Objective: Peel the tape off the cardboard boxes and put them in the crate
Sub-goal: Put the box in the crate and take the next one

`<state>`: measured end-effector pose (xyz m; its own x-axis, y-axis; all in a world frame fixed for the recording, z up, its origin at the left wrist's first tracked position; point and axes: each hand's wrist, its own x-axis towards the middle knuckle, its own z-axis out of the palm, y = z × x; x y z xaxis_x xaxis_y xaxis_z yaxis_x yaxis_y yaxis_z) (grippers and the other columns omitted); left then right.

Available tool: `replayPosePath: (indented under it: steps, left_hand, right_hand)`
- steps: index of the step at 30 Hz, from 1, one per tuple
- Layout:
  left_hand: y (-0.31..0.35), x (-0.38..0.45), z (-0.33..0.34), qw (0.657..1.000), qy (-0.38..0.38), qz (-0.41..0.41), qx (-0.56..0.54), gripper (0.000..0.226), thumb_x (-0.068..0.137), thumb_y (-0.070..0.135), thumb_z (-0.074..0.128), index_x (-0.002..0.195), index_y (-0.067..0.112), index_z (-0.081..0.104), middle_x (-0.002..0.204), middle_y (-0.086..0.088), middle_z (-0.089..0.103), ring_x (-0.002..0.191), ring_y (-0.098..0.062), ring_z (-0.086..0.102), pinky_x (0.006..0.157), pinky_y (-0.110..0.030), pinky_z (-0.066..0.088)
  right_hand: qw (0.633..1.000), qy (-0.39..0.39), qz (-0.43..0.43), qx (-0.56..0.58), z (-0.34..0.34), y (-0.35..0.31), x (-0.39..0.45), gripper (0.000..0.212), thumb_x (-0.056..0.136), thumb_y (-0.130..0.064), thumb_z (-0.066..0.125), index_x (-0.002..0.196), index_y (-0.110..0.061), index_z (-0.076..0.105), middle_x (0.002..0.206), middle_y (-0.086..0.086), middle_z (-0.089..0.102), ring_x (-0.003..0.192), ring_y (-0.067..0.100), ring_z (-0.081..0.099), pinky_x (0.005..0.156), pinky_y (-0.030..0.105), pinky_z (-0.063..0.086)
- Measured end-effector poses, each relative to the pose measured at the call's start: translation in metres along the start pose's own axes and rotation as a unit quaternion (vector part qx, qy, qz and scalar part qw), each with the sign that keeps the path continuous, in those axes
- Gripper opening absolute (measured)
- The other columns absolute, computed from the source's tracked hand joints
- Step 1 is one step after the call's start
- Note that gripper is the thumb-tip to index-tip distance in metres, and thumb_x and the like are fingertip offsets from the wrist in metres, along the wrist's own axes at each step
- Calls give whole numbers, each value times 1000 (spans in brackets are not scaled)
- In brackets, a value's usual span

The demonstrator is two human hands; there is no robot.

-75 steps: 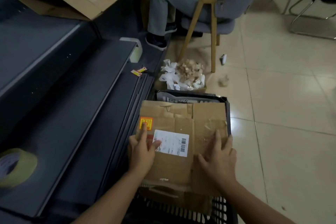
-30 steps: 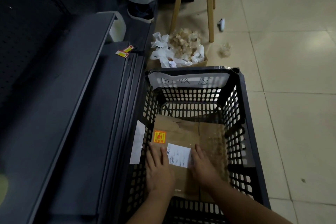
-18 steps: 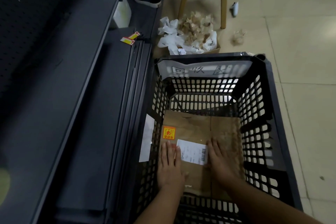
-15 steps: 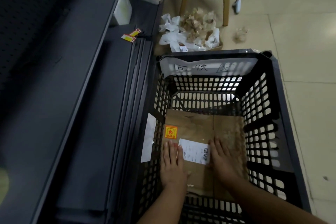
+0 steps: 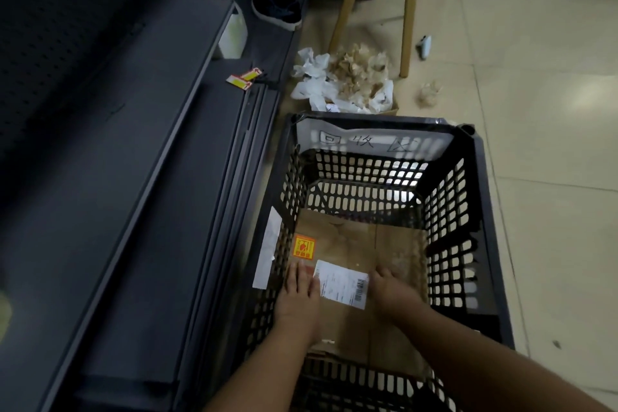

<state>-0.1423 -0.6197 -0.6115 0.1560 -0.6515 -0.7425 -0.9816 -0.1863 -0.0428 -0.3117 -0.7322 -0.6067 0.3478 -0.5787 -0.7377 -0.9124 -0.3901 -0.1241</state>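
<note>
Head view shows the flat cardboard box (image 5: pixel 351 244) lying at the bottom of the black crate (image 5: pixel 481 244), where it belongs. Left hand (image 5: pixel 301 298) and right hand (image 5: pixel 394 294) press down on it with fingers straight and flat, holding nothing, one each side of the white label (image 5: pixel 342 284); I think this pushes the cardboard down level so more can fit

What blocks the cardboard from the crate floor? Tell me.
Nothing visible. The flattened cardboard already lies at the bottom of the crate, with the left hand and right hand pressing flat on it.
</note>
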Motion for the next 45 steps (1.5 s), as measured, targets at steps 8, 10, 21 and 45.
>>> replayPosePath:
  steps: [8,10,21,45]
  left_hand:
    - [-19,-51,-26,981,97,36,-162,55,99,18,53,152,17,44,164,-3,30,141,-29,39,111,-46,43]
    - [-23,-65,-39,975,134,38,-171,47,101,19,50,148,17,48,152,-5,44,132,-28,46,105,-44,44]
    - [-35,-135,-105,932,184,-3,-313,34,98,37,51,124,17,58,122,-5,57,108,-26,59,93,-46,54]
    - [-103,-442,-144,867,429,-233,-100,35,101,44,46,122,16,51,125,-7,56,119,-31,54,87,-41,45]
  right_hand:
    - [999,4,-29,15,-38,-21,-35,46,98,-26,59,142,-19,48,136,5,59,118,23,60,93,34,54]
    - [998,37,-42,11,-49,-26,-47,45,98,-27,56,142,-18,49,138,6,58,119,24,59,93,35,54]
    - [989,76,-126,-6,-125,-47,-123,56,97,-31,63,148,-17,47,143,7,57,127,24,58,101,35,53]
    - [895,284,-325,-109,-214,-165,-312,41,102,-38,48,139,-21,46,136,6,50,116,30,58,92,42,53]
